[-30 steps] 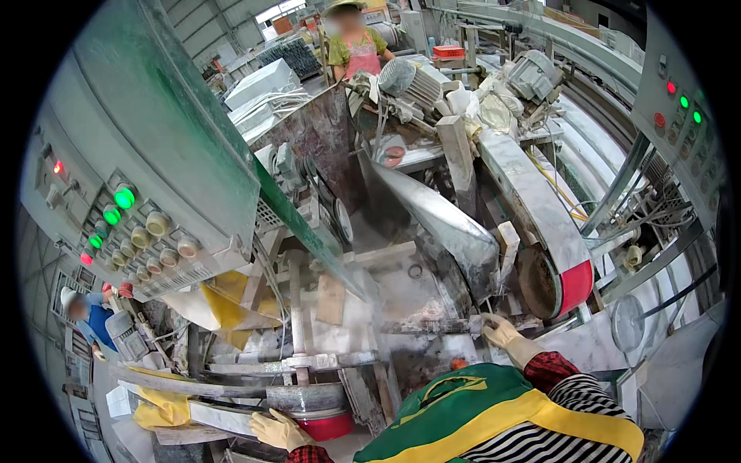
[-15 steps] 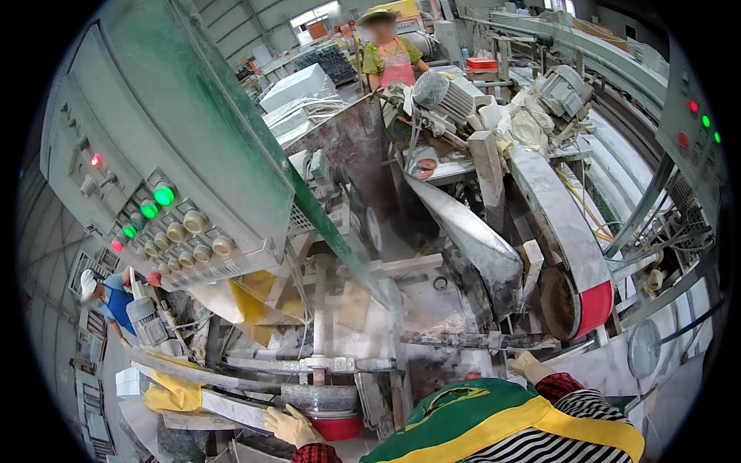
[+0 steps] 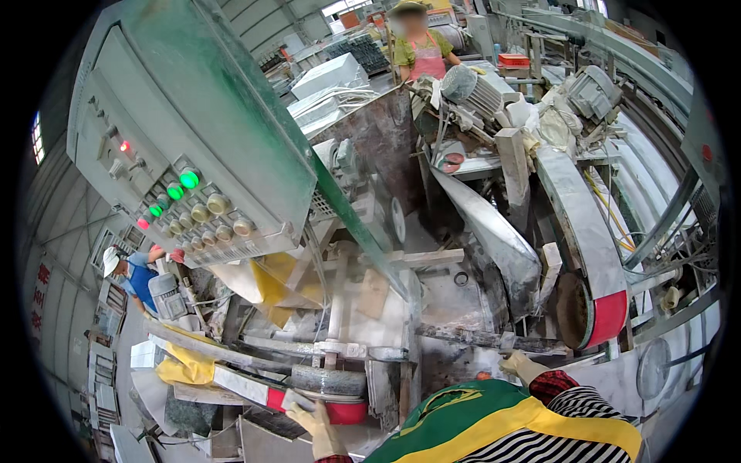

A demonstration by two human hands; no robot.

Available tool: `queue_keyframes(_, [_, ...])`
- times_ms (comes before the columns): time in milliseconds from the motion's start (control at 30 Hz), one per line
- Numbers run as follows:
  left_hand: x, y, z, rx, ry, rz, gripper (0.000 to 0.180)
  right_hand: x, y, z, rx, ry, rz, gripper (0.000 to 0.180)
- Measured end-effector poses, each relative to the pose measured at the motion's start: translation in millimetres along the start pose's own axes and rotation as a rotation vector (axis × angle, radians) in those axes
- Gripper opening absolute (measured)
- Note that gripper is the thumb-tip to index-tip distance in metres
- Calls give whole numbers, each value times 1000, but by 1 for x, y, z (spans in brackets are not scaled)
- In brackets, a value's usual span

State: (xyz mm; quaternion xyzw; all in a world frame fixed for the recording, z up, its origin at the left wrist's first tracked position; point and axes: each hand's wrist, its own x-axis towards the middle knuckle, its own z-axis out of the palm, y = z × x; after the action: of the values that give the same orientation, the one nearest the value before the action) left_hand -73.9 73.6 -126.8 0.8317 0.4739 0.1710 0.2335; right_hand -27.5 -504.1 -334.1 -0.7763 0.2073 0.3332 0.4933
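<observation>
Left hand [image 3: 318, 426], gloved, at 7 o'clock low in frame, fingers curled onto the edge of a pale stone strip [image 3: 245, 386] with a red end, right beside the grey grinding wheel [image 3: 328, 380] and its red rim [image 3: 343, 413]. Right hand [image 3: 523, 365], gloved, at 5 o'clock, resting on a dusty rail [image 3: 471, 337]; whether its fingers are closed or loose, cannot tell, the sleeve [image 3: 557, 383] and green-yellow apron [image 3: 494, 417] hide most of it.

Obstructions: big green control box [image 3: 193, 131] fills 10 to 11 o'clock, overhanging the work spot, lit green and red buttons [image 3: 189, 179] on its face. Vertical shaft [image 3: 336, 309] drops to the wheel at centre. Yellow sheeting [image 3: 270, 282] hangs under the box, more yellow [image 3: 185, 370] at 8 o'clock touching the strip. Curved belt guard [image 3: 579, 224] with red end [image 3: 607, 318] at 3 to 4 o'clock, close to the right hand. Slanted metal chute [image 3: 494, 231] between shaft and guard. Electric motors [image 3: 471, 89] at 1 o'clock.

Room: tight between wheel and frame; open gap only at centre around a small ring [image 3: 461, 278] on the dusty bed. Strip edge runs out to 8 o'clock over stacked slabs [image 3: 185, 409]. Other people: one in pink apron [image 3: 424, 54] at 12 o'clock, one in blue with white cap [image 3: 131, 270] at 9 o'clock, both well apart.
</observation>
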Motion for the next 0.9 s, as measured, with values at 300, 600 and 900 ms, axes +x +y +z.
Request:
queue_keyframes(300, [-60,39,2,-732,-446,-86,88,55,-45,56,919,-610,-162,51])
queue_keyframes(600, [-137,189,7,-448,-546,994,78,-137,-303,109,415,-417,-599,74])
queue_keyframes(900, [-36,137,-10,-350,-336,731,53,-93,-179,-33,774,301,-764,74])
